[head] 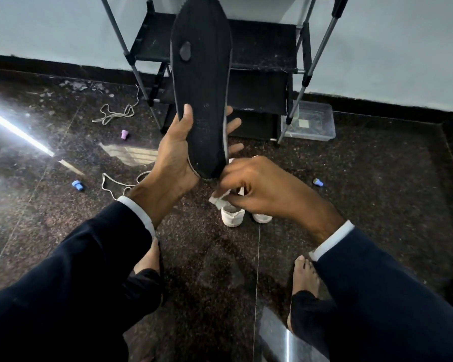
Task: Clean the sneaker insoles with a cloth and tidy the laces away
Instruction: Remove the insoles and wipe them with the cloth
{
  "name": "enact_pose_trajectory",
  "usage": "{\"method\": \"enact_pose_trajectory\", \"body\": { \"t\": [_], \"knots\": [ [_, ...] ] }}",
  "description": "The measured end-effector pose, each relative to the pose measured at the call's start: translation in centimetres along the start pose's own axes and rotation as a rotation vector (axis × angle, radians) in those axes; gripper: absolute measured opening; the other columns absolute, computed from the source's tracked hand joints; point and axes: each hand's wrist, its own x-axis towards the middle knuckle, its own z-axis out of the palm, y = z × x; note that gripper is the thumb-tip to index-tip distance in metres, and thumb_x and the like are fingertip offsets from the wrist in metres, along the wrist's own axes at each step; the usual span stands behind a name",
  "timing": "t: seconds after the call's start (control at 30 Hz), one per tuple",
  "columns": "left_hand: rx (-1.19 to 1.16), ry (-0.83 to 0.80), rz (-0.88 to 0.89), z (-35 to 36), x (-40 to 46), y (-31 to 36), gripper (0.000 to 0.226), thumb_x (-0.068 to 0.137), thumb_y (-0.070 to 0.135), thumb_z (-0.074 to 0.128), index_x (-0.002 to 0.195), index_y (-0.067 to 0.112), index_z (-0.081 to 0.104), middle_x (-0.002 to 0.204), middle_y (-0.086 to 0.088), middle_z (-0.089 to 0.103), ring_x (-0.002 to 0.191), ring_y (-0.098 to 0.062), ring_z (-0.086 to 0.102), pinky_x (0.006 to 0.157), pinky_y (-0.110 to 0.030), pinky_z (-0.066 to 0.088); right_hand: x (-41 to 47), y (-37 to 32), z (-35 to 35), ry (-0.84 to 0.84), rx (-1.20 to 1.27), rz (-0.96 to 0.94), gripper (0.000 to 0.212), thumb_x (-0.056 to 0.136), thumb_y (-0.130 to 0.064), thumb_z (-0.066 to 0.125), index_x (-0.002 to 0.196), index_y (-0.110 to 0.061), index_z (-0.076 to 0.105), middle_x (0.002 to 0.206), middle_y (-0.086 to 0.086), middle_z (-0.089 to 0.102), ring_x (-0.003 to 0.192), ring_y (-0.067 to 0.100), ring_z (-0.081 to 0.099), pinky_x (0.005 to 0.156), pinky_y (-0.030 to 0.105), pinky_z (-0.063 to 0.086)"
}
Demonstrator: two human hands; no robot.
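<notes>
Dark sleeves (71, 270) with white cuffs frame the lower view, bare feet (305, 275) beneath them on the dark speckled floor (377, 194). Far left, one lace (114, 116) lies loose on the floor beside a small purple cap (124, 134); a blue cap (77, 185) and a second lace (115, 184) lie nearer. Left hand (175, 158) holds a black insole (202, 82) upright by its heel end, thumb across the face, fingers (233, 125) spread behind the far edge. Behind it stands a black shoe rack (262, 82) against the wall. Right hand (259, 186) is just beside the insole's heel, its fingers curled and pinching a white cloth (220, 198). White sneakers (233, 216) sit on the floor under that hand, mostly hidden. Further right, a clear plastic box (311, 124) rests by the rack leg, and another blue cap (318, 182) lies apart.
</notes>
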Motion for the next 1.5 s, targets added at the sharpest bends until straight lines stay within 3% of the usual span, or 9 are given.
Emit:
{"method": "enact_pose_trajectory", "body": {
  "t": [0.17, 0.4, 0.63, 0.83, 1.0, 1.1, 1.3, 1.4, 1.5],
  "knots": [
    [-0.009, 0.057, 0.042, 0.4, -0.2, 0.1, 0.040, 0.110, 0.020, 0.037, 0.148, 0.007, 0.040, 0.124, -0.017, 0.068, 0.111, -0.033, 0.070, 0.079, -0.051, 0.061, -1.2, 0.4, -3.4, 0.107, 0.426, 0.301, 0.017, 0.081, -0.005, 0.081, 0.095, -0.015, 0.080, 0.093, -0.009, 0.077, 0.092, 0.005, 0.072, 0.088, 0.028, 0.058],
    [0.033, 0.096, 0.047, 1.1, -0.1, -0.8, 0.037, 0.106, 0.011, 0.046, 0.142, 0.004, 0.048, 0.127, -0.019, 0.066, 0.112, -0.033, 0.068, 0.094, -0.046, 0.057, -0.6, 0.9, -2.1, 0.654, 0.056, 0.216, 0.016, 0.085, -0.003, 0.074, 0.099, -0.008, 0.078, 0.095, 0.001, 0.071, 0.087, 0.010, 0.067, 0.078, 0.028, 0.056],
    [-0.013, -0.022, 0.041, 1.7, -0.6, -1.5, 0.037, 0.109, 0.010, 0.034, 0.144, 0.001, 0.043, 0.136, -0.027, 0.060, 0.121, -0.034, 0.063, 0.100, -0.043, 0.054, 0.0, 1.0, 0.4, 0.573, -0.199, 0.076, 0.015, 0.087, 0.000, 0.070, 0.102, -0.003, 0.075, 0.098, 0.008, 0.069, 0.091, 0.024, 0.063, 0.080, 0.035, 0.053],
    [-0.077, 0.034, 0.063, 0.7, -0.5, -0.6, 0.041, 0.111, 0.014, 0.031, 0.151, 0.010, 0.036, 0.139, -0.025, 0.058, 0.124, -0.043, 0.061, 0.097, -0.056, 0.054, 0.2, 1.2, 0.1, 0.253, -0.069, -0.026, 0.017, 0.081, -0.002, 0.079, 0.097, -0.008, 0.078, 0.097, -0.001, 0.071, 0.091, 0.009, 0.064, 0.081, 0.029, 0.055],
    [-0.031, 0.063, 0.119, 0.3, -0.2, -0.4, 0.041, 0.111, 0.014, 0.031, 0.151, 0.014, 0.034, 0.141, -0.025, 0.057, 0.124, -0.042, 0.061, 0.099, -0.062, 0.051, -0.4, 0.9, -0.6, -0.016, 0.195, 0.149, 0.015, 0.082, -0.009, 0.081, 0.095, -0.015, 0.082, 0.094, -0.008, 0.075, 0.089, 0.004, 0.070, 0.082, 0.031, 0.057],
    [0.005, 0.071, 0.103, -0.1, -0.2, -0.7, 0.039, 0.110, 0.011, 0.032, 0.149, 0.012, 0.038, 0.141, -0.023, 0.058, 0.126, -0.039, 0.061, 0.101, -0.061, 0.050, -1.0, 1.1, -2.8, 0.065, 0.360, 0.293, 0.015, 0.081, -0.009, 0.082, 0.094, -0.017, 0.081, 0.091, -0.011, 0.075, 0.089, 0.004, 0.070, 0.084, 0.023, 0.057],
    [0.083, 0.121, 0.063, 0.7, 0.0, -1.7, 0.034, 0.107, 0.004, 0.038, 0.139, 0.006, 0.051, 0.134, -0.023, 0.063, 0.123, -0.039, 0.062, 0.105, -0.059, 0.048, -0.6, 1.6, -2.8, 0.685, 0.203, 0.331, 0.016, 0.084, -0.007, 0.078, 0.098, -0.013, 0.078, 0.093, -0.004, 0.072, 0.087, 0.006, 0.066, 0.079, 0.019, 0.052],
    [0.129, 0.136, 0.063, 1.3, -0.1, -2.5, 0.034, 0.105, 0.004, 0.042, 0.137, 0.005, 0.054, 0.132, -0.020, 0.064, 0.122, -0.038, 0.062, 0.107, -0.054, 0.048, -0.3, 1.8, -2.1, 0.719, 0.013, 0.261, 0.017, 0.085, -0.003, 0.075, 0.101, -0.009, 0.078, 0.096, 0.002, 0.070, 0.088, 0.007, 0.064, 0.080, 0.018, 0.051],
    [0.124, 0.110, 0.069, 1.7, -0.3, -2.4, 0.032, 0.105, 0.003, 0.041, 0.133, 0.005, 0.056, 0.123, -0.017, 0.069, 0.113, -0.030, 0.067, 0.101, -0.044, 0.054, -0.2, 2.1, -1.1, 0.607, -0.123, 0.181, 0.021, 0.087, -0.001, 0.072, 0.106, -0.006, 0.077, 0.099, 0.005, 0.068, 0.093, 0.017, 0.064, 0.083, 0.032, 0.055]
  ]
}}
